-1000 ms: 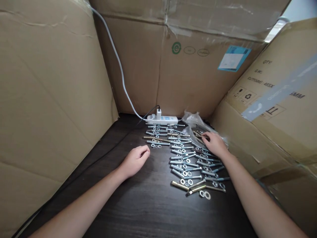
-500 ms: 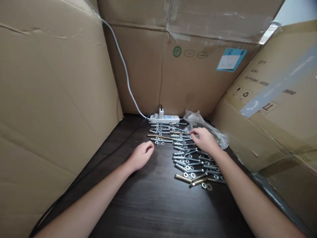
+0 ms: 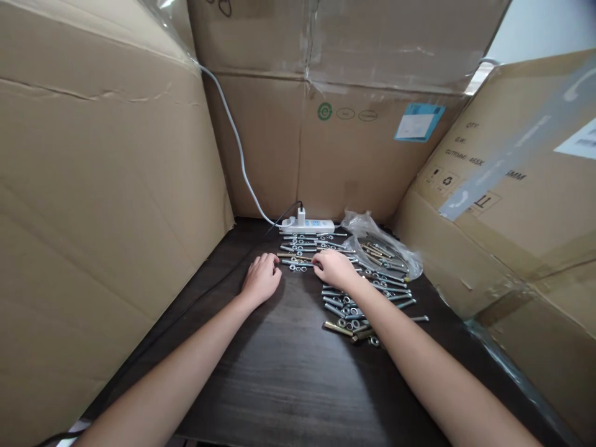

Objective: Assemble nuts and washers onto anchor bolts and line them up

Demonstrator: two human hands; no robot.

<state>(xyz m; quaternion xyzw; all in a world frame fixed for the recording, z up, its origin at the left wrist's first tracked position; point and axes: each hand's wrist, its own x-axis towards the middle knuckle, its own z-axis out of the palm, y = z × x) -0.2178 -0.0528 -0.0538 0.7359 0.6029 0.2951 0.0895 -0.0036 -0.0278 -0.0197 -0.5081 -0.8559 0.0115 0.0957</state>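
Note:
Rows of bolts with washers and nuts lie on a dark table (image 3: 279,372). My left hand (image 3: 262,277) rests beside the left end of the nearest left-hand row, fingers loosely bent and apart, with nothing visible in them. My right hand (image 3: 333,268) is closed, its fingertips together at the right end of the nearest silver bolt (image 3: 298,263) in that row. What the fingers pinch is hidden. Washers (image 3: 298,269) lie just below this bolt. Under and beside my right forearm spreads a larger group of bolts (image 3: 334,310), with brass-coloured bolts (image 3: 338,329) nearest me.
A white power strip (image 3: 321,226) with a plugged-in adapter (image 3: 301,216) stands behind the rows. A clear plastic bag (image 3: 361,222) holding more bolts lies back right. Cardboard walls (image 3: 116,186) enclose the left, back and right. A black cable runs along the left.
My right hand has moved left from the right-hand group to the end of the nearest left row. My left hand has shifted slightly forward, its fingers loosening. The camera view has shifted.

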